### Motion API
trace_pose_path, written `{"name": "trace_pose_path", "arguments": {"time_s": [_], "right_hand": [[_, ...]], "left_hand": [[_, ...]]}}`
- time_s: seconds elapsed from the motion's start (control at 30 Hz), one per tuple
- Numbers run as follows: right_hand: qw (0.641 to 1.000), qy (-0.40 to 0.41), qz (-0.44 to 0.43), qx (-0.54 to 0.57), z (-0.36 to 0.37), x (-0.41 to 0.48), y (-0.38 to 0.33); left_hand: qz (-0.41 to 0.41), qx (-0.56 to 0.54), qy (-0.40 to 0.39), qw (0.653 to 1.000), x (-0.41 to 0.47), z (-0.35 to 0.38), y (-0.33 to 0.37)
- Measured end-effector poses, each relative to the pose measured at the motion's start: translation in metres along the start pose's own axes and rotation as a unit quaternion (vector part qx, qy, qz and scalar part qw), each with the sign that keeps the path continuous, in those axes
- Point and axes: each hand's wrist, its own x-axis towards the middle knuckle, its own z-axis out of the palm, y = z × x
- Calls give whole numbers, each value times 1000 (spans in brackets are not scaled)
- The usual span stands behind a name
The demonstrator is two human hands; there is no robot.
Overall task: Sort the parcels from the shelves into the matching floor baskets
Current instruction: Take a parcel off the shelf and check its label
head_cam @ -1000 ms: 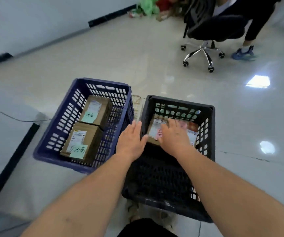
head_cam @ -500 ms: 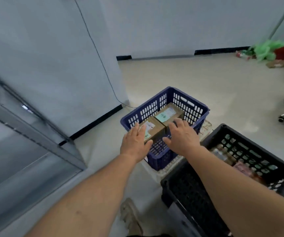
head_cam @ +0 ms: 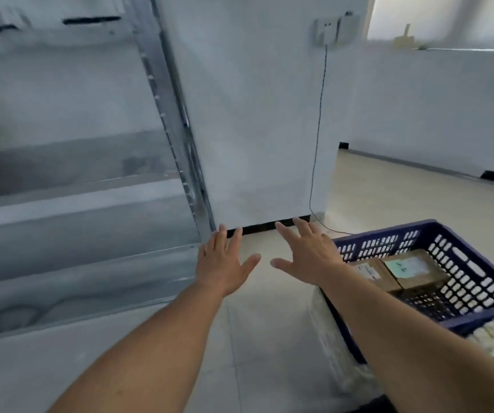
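Left fingers: the fingers (head_cam: 221,237) of the left hand (head_cam: 223,265) are straight and spread, released; they hold nothing and touch nothing.
Right fingers: the right hand (head_cam: 309,254) looks alike, its fingers (head_cam: 303,227) wide apart, back of the hand up, empty.
Place of the hands: lower middle of the frame, side by side but apart, above the floor (head_cam: 263,323); the left one is near the foot of the shelves (head_cam: 85,204).
Parcels in view: two brown parcels (head_cam: 415,268) lie touching each other inside the blue basket (head_cam: 388,231), at the lower right of the frame; each has a paper label on top.
Parcels on the shelves: I cannot tell; the shelves at the left are too blurred.
How a parcel will handle: probably light and stiff, because it is a small cardboard box; the card is not slippery, but a hard squeeze can crush a corner.
Where to take hold: I judge two opposite side faces, one hand on each, or one hand over the top for a small box.
Further out: a grey wall (head_cam: 254,114) with a thin cable (head_cam: 318,129) hanging down it, upper middle.
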Motion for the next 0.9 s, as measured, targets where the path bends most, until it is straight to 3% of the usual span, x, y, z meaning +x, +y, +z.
{"name": "trace_pose_path", "arguments": {"time_s": [0.5,0.9], "right_hand": [[973,4,-216,-76,22,120,-355],[921,-4,-371,-118,43,178,-565]], "left_hand": [[-192,-6,110,975,-70,-68,-356],[-348,-37,154,924,-147,-84,-529]]}}
